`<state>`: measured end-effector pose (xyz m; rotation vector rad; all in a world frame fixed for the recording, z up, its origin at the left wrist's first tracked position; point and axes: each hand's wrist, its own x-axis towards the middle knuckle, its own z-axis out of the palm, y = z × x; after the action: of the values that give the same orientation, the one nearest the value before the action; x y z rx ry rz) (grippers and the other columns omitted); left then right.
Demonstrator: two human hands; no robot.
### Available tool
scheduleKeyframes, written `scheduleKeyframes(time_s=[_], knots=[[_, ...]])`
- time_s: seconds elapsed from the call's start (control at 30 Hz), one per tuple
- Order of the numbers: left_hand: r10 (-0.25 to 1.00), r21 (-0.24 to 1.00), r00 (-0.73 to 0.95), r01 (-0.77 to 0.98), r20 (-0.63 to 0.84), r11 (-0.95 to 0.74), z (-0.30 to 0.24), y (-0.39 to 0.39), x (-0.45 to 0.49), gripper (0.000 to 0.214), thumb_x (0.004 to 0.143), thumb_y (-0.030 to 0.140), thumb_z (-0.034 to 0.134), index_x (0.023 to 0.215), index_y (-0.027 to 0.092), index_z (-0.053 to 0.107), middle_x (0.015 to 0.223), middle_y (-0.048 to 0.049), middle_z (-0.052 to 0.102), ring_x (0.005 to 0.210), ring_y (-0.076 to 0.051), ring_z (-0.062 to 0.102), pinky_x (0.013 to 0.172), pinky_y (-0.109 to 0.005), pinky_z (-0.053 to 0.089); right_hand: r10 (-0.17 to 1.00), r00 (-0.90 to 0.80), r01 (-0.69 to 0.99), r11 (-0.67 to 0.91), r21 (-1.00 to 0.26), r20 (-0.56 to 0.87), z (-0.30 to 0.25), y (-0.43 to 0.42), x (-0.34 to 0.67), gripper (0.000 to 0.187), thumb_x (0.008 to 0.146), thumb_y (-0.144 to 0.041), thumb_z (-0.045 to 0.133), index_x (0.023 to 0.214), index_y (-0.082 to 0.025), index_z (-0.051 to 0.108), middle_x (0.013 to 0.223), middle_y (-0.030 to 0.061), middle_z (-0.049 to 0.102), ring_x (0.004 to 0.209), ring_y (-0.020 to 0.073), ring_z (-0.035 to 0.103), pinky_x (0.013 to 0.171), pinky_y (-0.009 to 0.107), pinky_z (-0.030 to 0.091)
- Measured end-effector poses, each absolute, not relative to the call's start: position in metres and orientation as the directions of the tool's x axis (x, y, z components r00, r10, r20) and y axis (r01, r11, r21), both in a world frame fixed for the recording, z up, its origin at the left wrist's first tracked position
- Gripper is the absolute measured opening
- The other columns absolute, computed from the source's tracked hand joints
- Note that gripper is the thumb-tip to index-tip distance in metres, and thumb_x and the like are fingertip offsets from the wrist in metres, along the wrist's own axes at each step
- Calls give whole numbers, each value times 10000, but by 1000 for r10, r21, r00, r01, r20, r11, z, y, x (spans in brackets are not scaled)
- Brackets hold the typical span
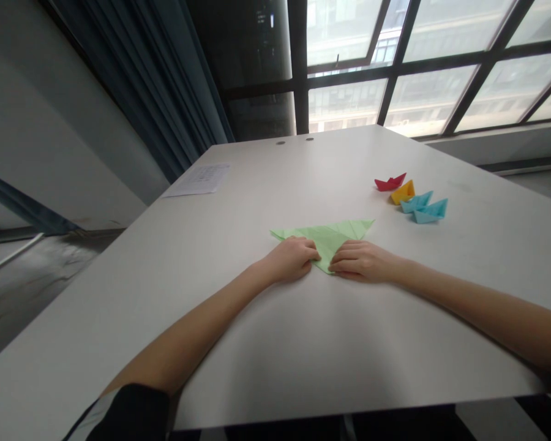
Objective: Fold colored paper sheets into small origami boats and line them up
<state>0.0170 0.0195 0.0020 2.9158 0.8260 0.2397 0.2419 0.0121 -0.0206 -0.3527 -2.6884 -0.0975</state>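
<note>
A light green folded paper lies on the white table, a wide triangle with its long edge away from me and its point toward me. My left hand is closed on the paper's left slanted side, fingers curled near the lower point. On the other slanted side, my right hand has its fingers pressed together over the paper, close to the same point. The paper under both hands' fingers is hidden. A narrow gap separates the two hands.
Folded paper boats stand to the right on the white table: a red boat, a yellow boat and two light blue boats. A printed sheet lies at the far left edge. Windows rise behind the table.
</note>
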Motion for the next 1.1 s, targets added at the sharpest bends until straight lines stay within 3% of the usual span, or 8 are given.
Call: scheduleKeyframes(time_s=[0.13, 0.33, 0.57, 0.77, 0.93, 1.1], knots=[[632, 209, 760, 600, 155, -772, -2, 16, 20, 263, 802, 127, 428, 909, 178, 663, 915, -66, 627, 860, -170, 568, 772, -276, 443, 262, -878, 288, 958, 3, 402, -19, 10, 240, 233, 890, -256, 444, 912, -190, 667, 856, 69, 675, 805, 153, 596, 736, 298, 476], [811, 58, 552, 818, 195, -572, -12, 12, 26, 331, 867, 346, 422, 1046, 118, 582, 1032, -128, 592, 995, -238, 511, 865, -355, 418, 273, -878, 297, 955, 1, 393, -16, 8, 238, 247, 893, -251, 434, 888, -181, 670, 844, 74, 670, 789, 155, 590, 707, 291, 475], [946, 6, 314, 949, 77, -315, -8, 7, 28, 554, 870, 476, 361, 1200, 47, 483, 1233, -211, 508, 1140, -301, 452, 906, -393, 393, 266, -874, 288, 958, -7, 406, -19, 10, 239, 234, 891, -251, 439, 893, -186, 664, 847, 73, 664, 789, 148, 584, 699, 280, 467], [988, -23, 148, 989, -54, -149, -4, 10, 26, 749, 823, 612, 317, 1316, 51, 372, 1385, -238, 342, 1258, -359, 330, 941, -468, 354, 266, -871, 281, 959, -24, 413, -19, 9, 239, 223, 890, -253, 445, 895, -188, 659, 841, 71, 660, 787, 145, 586, 689, 276, 463], [993, -68, 84, 994, -83, -90, -6, 15, 21, 917, 752, 722, 295, 1353, 31, 313, 1375, -291, 320, 1254, -399, 320, 936, -503, 330, 278, -876, 287, 957, -39, 395, -19, 9, 239, 224, 891, -248, 443, 905, -187, 658, 858, 70, 661, 797, 149, 578, 699, 278, 456], [994, -97, 75, 992, -76, -82, -8, 14, 20, 955, 735, 753, 251, 1372, 43, 292, 1373, -296, 320, 1243, -417, 324, 935, -521, 308, 302, -882, 284, 953, -104, 361, -18, 9, 240, 213, 874, -291, 479, 929, -177, 651, 877, 69, 660, 826, 162, 570, 738, 296, 450]])
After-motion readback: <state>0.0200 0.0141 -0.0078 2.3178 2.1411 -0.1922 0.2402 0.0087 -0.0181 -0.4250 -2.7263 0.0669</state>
